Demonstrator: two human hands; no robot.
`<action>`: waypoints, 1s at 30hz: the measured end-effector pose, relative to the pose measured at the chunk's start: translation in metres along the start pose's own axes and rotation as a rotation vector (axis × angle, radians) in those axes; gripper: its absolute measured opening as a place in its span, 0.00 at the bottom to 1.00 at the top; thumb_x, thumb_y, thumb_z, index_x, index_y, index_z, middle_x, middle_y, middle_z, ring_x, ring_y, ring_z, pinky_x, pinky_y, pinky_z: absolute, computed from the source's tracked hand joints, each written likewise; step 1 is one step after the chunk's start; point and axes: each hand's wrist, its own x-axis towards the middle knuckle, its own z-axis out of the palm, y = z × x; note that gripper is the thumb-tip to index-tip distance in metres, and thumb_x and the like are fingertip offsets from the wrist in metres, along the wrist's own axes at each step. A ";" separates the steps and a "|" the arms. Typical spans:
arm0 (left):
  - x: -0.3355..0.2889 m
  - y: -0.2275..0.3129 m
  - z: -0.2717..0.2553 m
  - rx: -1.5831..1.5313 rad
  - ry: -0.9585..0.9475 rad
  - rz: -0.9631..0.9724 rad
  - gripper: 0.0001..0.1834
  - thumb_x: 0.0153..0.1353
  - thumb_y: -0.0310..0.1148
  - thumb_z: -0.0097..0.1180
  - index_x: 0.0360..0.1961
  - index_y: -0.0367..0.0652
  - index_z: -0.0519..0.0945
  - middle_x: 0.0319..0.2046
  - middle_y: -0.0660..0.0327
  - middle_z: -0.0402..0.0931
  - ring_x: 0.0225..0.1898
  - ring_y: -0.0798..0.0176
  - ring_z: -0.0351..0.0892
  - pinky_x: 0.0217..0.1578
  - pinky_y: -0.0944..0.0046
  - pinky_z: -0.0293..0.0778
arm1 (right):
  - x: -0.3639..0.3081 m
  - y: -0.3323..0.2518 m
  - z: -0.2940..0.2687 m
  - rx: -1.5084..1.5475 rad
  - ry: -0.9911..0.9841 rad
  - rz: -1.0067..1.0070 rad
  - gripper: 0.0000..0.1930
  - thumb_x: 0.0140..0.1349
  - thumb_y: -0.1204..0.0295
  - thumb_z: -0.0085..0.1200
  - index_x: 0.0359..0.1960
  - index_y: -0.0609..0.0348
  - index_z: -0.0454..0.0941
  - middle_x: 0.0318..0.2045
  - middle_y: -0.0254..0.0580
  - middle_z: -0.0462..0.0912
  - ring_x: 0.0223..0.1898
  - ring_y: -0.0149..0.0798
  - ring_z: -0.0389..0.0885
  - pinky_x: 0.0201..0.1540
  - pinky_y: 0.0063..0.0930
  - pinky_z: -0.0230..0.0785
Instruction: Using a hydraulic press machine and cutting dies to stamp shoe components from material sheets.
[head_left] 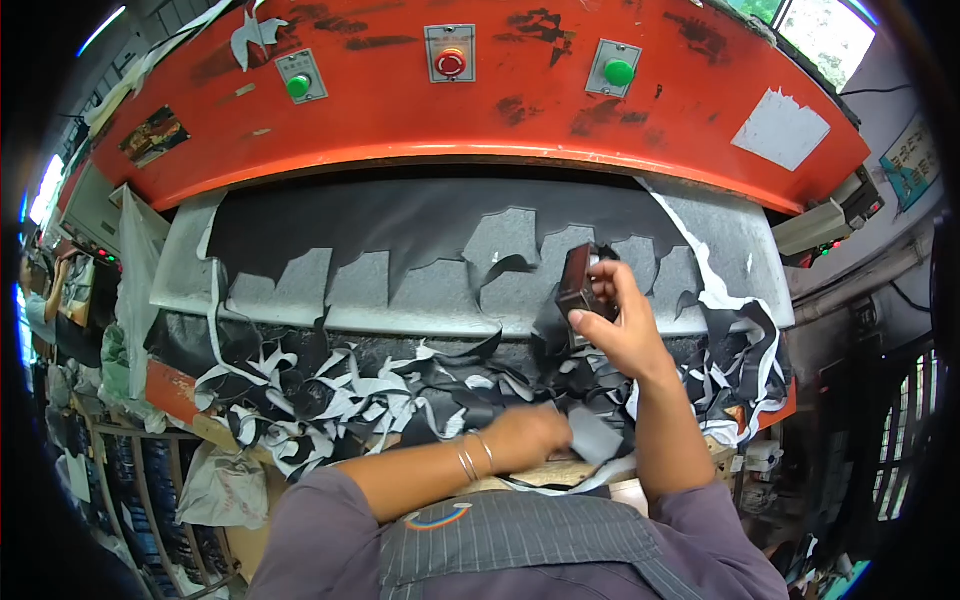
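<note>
My right hand (635, 335) is raised over the front edge of the press bed, thumb and fingers closed around a dark reddish-brown, box-shaped cutting die (576, 280). Behind it lies a black sheet of material (350, 215) with stepped cut-outs along its near edge, baring the grey bed (430, 290). Low and close to my body, my left hand (530, 436) is smeared by motion, so its fingers cannot be made out. Right beside its fingertips is a flat grey cut piece (594, 437); whether the hand grips it is unclear.
A heap of black and white offcuts (390, 385) lies along the bed's near edge. Over the bed spans the red press beam (380, 110), with a red stop button (450, 64) and green buttons (618, 72). A white strip (715, 285) hangs at the right. Another person (45, 300) is at far left.
</note>
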 end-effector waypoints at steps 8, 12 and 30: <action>-0.026 -0.013 -0.127 -0.175 0.485 -0.496 0.12 0.57 0.34 0.60 0.41 0.40 0.80 0.37 0.56 0.79 0.39 0.59 0.79 0.42 0.63 0.74 | 0.090 -0.019 0.107 -0.591 -0.119 0.001 0.36 0.44 0.49 0.56 0.52 0.63 0.72 0.46 0.59 0.78 0.51 0.55 0.75 0.54 0.48 0.62; -0.081 -0.102 -0.168 0.120 0.779 -0.639 0.28 0.55 0.26 0.54 0.59 0.38 0.65 0.51 0.51 0.76 0.40 0.59 0.77 0.42 0.66 0.71 | 0.132 -0.020 0.175 -0.777 -0.152 0.026 0.35 0.45 0.48 0.56 0.51 0.61 0.73 0.47 0.55 0.78 0.53 0.51 0.73 0.53 0.49 0.61; -0.074 -0.182 -0.198 0.256 0.626 -0.592 0.49 0.55 0.43 0.60 0.67 0.28 0.47 0.61 0.50 0.67 0.67 0.55 0.59 0.68 0.54 0.46 | 0.101 0.070 0.215 -0.780 0.370 -0.143 0.31 0.54 0.70 0.51 0.60 0.72 0.62 0.51 0.55 0.76 0.56 0.50 0.72 0.64 0.49 0.47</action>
